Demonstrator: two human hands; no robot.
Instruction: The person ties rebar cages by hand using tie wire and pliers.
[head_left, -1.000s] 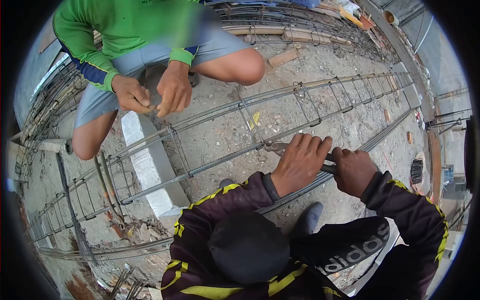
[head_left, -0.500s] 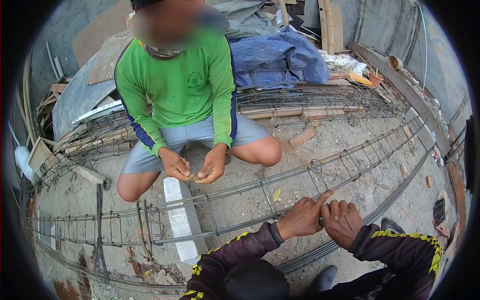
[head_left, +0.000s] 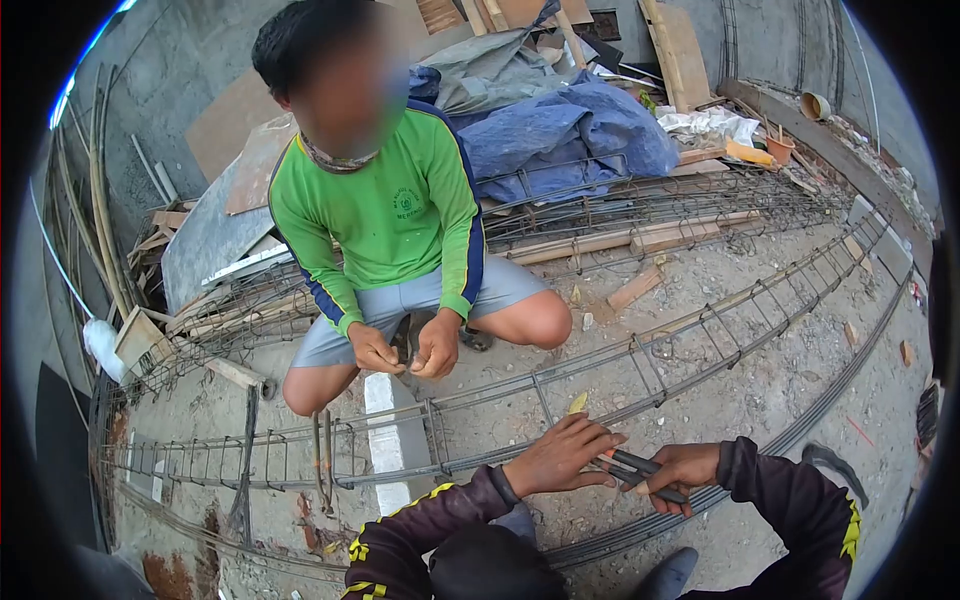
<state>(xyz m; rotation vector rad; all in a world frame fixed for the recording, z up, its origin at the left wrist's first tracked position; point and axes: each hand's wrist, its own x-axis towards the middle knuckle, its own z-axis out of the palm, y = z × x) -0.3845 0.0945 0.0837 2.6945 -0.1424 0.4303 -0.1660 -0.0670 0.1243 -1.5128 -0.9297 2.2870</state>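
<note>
My right hand [head_left: 678, 472] is closed around the dark handles of a pair of pincers [head_left: 634, 461], which point left. My left hand [head_left: 566, 456] has its fingers stretched out toward the head of the pincers, right at the jaws, and partly hides them. Both hands are over the near side of a long rebar cage [head_left: 440, 468], a ladder-like frame of bars and square stirrups. A pale yellow leaf [head_left: 578, 402] shows just beyond my left fingers.
A person in a green shirt [head_left: 400, 210] squats across the cage, both hands together near the knees. A white block [head_left: 394, 432] supports the cage. Loose long bars [head_left: 740, 440] run along my side. Behind lie more rebar cages, planks and a blue tarp [head_left: 570, 130].
My hands have moved slightly left and down from the bar, and the pincers now show in my right hand. My left fingers have spread out. The view has shifted and the other person's head has turned.
</note>
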